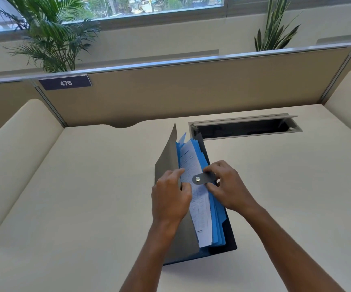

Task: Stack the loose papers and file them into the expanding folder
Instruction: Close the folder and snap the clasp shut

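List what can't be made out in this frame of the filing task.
Head view only:
- Print on the papers: too small and blurred.
- Expanding folder pocket count: dividers overlap.
- Left hand fingertips: curled behind the grey flap.
- Cable tray contents: dark.
- Right hand partly covers the snap tab.

Two bare forearms enter from the lower edge of the frame. No sleeve, cuff, watch, ring or glove shows on either arm. The left hand (170, 199) and the right hand (228, 186) are both uncovered, with short, unpainted fingernails. Nothing of the person's clothing is visible.
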A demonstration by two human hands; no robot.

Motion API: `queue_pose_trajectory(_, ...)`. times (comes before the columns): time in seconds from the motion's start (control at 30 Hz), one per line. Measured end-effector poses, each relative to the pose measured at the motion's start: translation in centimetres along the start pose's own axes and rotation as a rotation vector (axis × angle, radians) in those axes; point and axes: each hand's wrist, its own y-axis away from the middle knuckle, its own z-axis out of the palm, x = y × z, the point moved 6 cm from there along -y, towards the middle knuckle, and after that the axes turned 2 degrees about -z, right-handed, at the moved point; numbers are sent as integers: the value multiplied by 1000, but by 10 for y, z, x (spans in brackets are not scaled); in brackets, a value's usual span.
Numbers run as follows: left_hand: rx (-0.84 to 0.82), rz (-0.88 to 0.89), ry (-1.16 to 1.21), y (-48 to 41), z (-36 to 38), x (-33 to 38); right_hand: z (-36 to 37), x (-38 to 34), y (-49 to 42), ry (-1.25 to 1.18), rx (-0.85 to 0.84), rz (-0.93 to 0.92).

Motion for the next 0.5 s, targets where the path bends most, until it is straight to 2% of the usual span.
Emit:
queue_pose_trajectory(0.17, -27, 16, -38, 7, 20, 8, 3, 16, 7, -99, 140, 47)
queue_pose_trajectory(0.33, -51, 68, -102, 17, 48, 12, 9, 44, 19, -314, 238, 247)
queue_pose_trajectory(0.5, -91, 104, -141, 39, 81, 5, 20, 76, 27, -367, 202, 433)
